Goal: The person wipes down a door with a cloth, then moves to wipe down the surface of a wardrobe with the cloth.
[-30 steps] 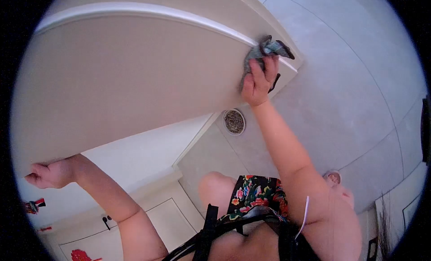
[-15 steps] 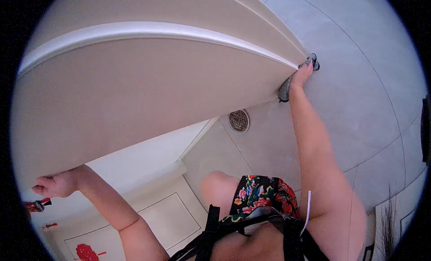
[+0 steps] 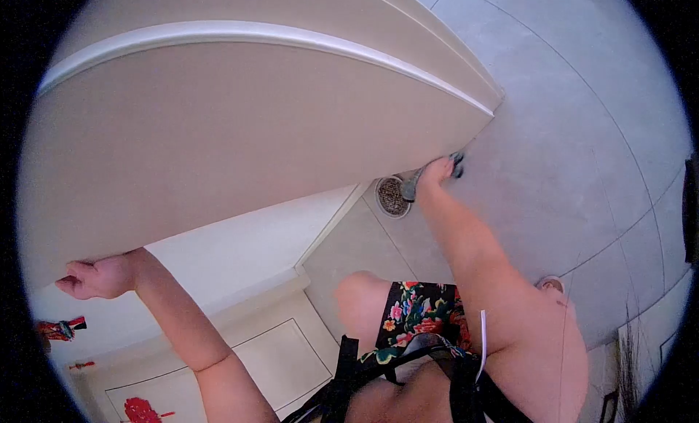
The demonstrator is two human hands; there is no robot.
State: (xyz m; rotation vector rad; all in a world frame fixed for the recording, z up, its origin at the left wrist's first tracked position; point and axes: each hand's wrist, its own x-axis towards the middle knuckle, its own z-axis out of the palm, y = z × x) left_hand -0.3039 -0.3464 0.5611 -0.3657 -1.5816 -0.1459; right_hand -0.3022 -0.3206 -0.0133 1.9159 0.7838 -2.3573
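Observation:
My right hand (image 3: pixel 439 170) is closed around a dark grey cloth (image 3: pixel 410 188), low down at the bottom of a large beige panel (image 3: pixel 255 124) with a pale trim strip. Part of the cloth pokes out beyond the fingers. Just beside it on the floor is a round bowl (image 3: pixel 394 198) filled with small brown pellets. At the left, my left hand (image 3: pixel 102 276) has its fingers curled in against the panel's near edge. Whatever those fingers may grip is hidden.
Grey floor tiles (image 3: pixel 561 146) extend to the right of the panel. Behind my left arm are a white surface (image 3: pixel 255 234) and a pale door (image 3: pixel 277 357) with a red decoration (image 3: pixel 143 410). Dark bristles (image 3: pixel 628 357) show at the lower right.
My right hand has come nearer with the cloth, from the panel's far corner to beside the bowl. My left hand stays at the panel's edge.

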